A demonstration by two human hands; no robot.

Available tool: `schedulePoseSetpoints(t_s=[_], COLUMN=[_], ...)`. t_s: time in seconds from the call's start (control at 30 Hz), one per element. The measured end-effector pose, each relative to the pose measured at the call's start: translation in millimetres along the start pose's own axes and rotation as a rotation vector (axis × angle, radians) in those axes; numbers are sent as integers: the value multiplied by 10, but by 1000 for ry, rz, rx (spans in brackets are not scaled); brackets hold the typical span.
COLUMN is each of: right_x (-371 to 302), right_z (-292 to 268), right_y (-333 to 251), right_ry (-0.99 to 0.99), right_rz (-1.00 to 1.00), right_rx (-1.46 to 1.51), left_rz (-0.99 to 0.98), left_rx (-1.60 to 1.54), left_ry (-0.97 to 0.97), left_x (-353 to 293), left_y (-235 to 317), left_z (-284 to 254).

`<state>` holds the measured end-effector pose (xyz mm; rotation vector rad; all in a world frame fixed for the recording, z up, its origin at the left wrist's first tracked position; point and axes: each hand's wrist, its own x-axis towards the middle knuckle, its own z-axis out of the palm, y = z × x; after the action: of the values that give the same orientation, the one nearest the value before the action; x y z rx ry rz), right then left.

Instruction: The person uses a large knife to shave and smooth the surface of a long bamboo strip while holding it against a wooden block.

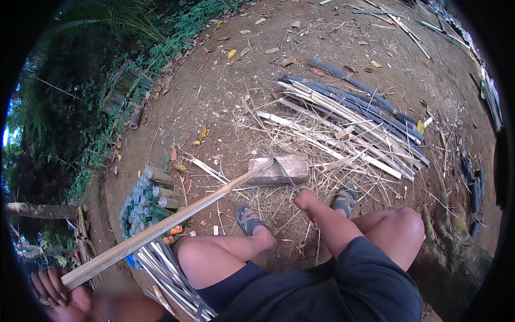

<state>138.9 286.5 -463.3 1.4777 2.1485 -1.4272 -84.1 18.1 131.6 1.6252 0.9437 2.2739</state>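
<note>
A long split bamboo strip [161, 225] slants from the lower left up to a short wooden block [292, 173] on the ground. My left hand [61, 295] is closed round the strip's lower end. Its far end rests on top of the block. My right hand [307, 201] grips the handle of a knife [284, 173] with a long thin dark blade. The blade's tip lies over the block, close to the strip's far end; whether it touches the strip I cannot tell.
Beyond the block lies a pile of bamboo strips and dark poles [365, 123] among loose shavings. Several bottles [147, 201] lie stacked at left, with a bundle of thin strips [171, 276] beside my left knee. A tree root [450, 252] stands at right. My sandalled feet flank the block.
</note>
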Motion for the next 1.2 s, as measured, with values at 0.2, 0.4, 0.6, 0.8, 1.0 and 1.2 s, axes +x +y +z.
schedulePoseSetpoints(t_s=[0.2,0.4,0.6,0.8,1.0,1.2], right_x=[-313,-1573,-3030,-2941,-3002,-2573], right_z=[105,-352,-549,-403,-461,-248], right_y=[-461,-1484,-2344,-1963,-1839,-1517], right_ry=[1,128,35,33,-12,116], right_rz=[67,-319,-871,-540,-555,-561], right_rx=[291,336,326,292,232,260], left_rz=[125,183,213,221,180,224], left_rx=[-52,-26,-59,-59,-121,-93], left_ry=[49,15,-25,-9,-66,-3], left_x=[-192,-438,-757,-1016,-1187,-1157], left_y=[-57,-86,46,153,219,154], left_z=[-50,181,326,458,539,569])
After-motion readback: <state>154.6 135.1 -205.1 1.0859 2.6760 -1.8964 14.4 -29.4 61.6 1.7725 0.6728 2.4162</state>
